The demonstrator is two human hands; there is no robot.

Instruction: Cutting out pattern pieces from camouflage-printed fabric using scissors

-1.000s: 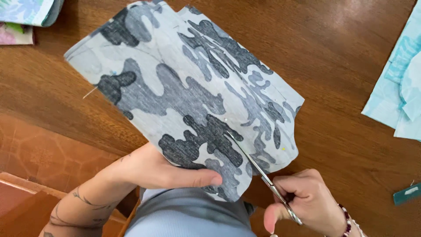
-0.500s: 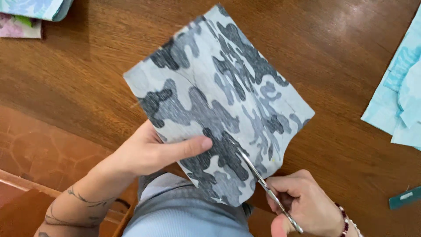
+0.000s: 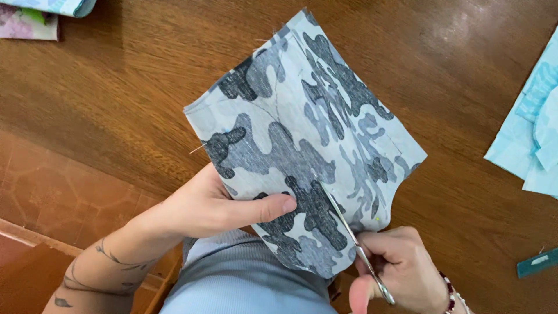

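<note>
Warm brown wood fills the view as the bench [image 3: 145, 87], with a tiled floor [image 3: 52, 186] showing below its near edge at the left. Folded patterned cloth [image 3: 35, 14] lies at the far left corner. Moving rightward, the left hand [image 3: 215, 203] reaches up from a tattooed forearm and clamps the near left edge of the camouflage fabric [image 3: 302, 134], thumb pressed flat on top with the fingers out of sight beneath — closed on the cloth. This grey, folded piece sits near the middle of the bench, its lower end hanging past the edge over the person's lap. Pale drawn lines cross it, and a pin [image 3: 197, 149] sticks out at its left side. Further right, the scissors [image 3: 354, 244] bite into the fabric from the lower edge, blades narrow, worked by the right hand [image 3: 401, 273], which is curled tight round the handles. Pale blue cloth [image 3: 532, 134] lies at the far right, with a teal strip [image 3: 537, 261] nearer the edge.

The thumb sits near the blade line — a slip could nick it. Loose layers may shift, so the cut could wander off the drawn line.
</note>
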